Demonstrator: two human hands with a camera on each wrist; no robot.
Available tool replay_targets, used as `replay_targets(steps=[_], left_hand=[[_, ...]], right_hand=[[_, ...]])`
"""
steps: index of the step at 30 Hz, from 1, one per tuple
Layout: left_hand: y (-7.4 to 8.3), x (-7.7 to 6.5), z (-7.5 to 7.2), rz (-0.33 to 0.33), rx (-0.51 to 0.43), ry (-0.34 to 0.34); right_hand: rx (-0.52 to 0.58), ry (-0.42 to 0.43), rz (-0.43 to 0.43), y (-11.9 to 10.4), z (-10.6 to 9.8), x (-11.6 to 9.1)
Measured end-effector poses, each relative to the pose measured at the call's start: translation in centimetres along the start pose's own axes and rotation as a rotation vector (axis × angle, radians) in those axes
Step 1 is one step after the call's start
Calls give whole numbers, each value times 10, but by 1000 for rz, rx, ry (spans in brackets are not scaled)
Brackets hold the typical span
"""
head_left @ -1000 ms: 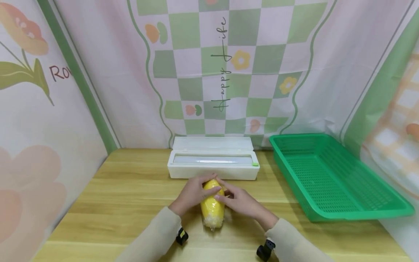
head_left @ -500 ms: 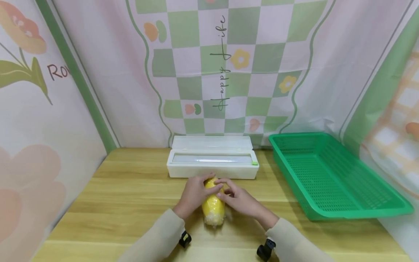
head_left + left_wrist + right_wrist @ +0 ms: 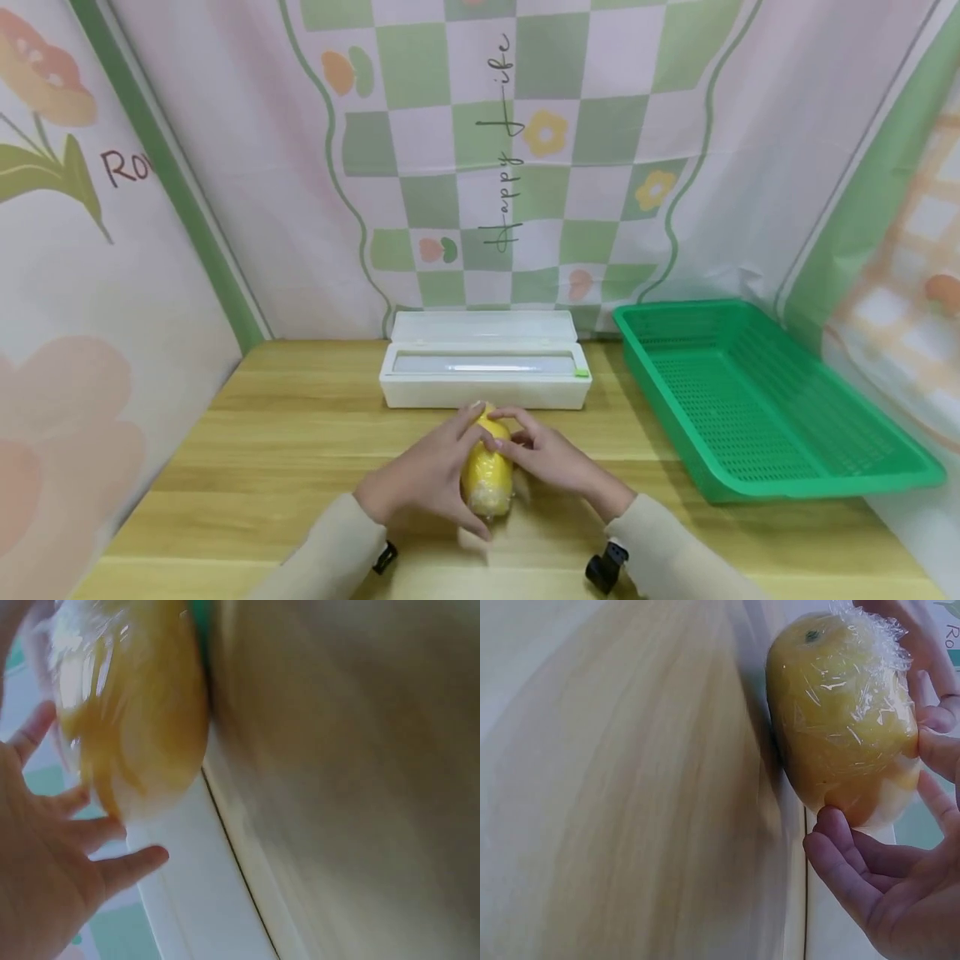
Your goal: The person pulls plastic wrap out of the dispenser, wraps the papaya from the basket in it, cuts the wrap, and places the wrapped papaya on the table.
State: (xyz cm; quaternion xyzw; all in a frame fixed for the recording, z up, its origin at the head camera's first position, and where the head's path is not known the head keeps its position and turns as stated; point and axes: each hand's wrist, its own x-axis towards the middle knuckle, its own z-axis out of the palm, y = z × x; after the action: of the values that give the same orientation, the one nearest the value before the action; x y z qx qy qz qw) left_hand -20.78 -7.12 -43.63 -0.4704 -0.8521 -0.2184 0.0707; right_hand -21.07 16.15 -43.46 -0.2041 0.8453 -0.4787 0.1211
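Note:
A yellow oval fruit (image 3: 489, 482), which looks like a mango, lies on the table in clear cling film (image 3: 881, 645) that bunches up at its near end. My right hand (image 3: 555, 460) holds it from the right, thumb on top and fingertips curled against its far end and side. On the other side, my left hand (image 3: 420, 477) arches over it with fingers spread. In the left wrist view, the left fingers (image 3: 135, 870) reach out fairly straight, some tips right at the film. The left thumb stretches past the fruit's near end.
Just beyond the hands stands a white cling film dispenser (image 3: 483, 395), its lid (image 3: 483, 327) raised and a roll inside. A green perforated basket (image 3: 825, 488) sits at the right. Patterned cloth (image 3: 300, 250) hangs behind the wooden table (image 3: 285, 433).
My left hand has drawn back to the left and spread; its thumb has swung off the fruit's top toward the near end. The right hand stays nearly in place.

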Motion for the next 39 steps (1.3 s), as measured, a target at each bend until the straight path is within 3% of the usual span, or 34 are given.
replay_targets(steps=[3,6,17,23,27,32,39], left_hand=[[2,0,5,2,93,13],[6,1,8,-34,95,13],[5,0,9,-140,-163,6],[3,3,11,-249,-274,29],[5,5,7,-302,-217,12],[7,7,1,-286,-82,-6],[6,10,-4,-273,-68,-34]], right_hand=[[-6,9,9,-1,0,-1],[-9,17,12,-2,0,-1],[-1,31,16,-4,1,-2],[-3,52,22,-7,3,-3],[-1,52,18,-9,4,-3],[18,42,36,-9,4,-1],[30,49,72,-9,5,1]])
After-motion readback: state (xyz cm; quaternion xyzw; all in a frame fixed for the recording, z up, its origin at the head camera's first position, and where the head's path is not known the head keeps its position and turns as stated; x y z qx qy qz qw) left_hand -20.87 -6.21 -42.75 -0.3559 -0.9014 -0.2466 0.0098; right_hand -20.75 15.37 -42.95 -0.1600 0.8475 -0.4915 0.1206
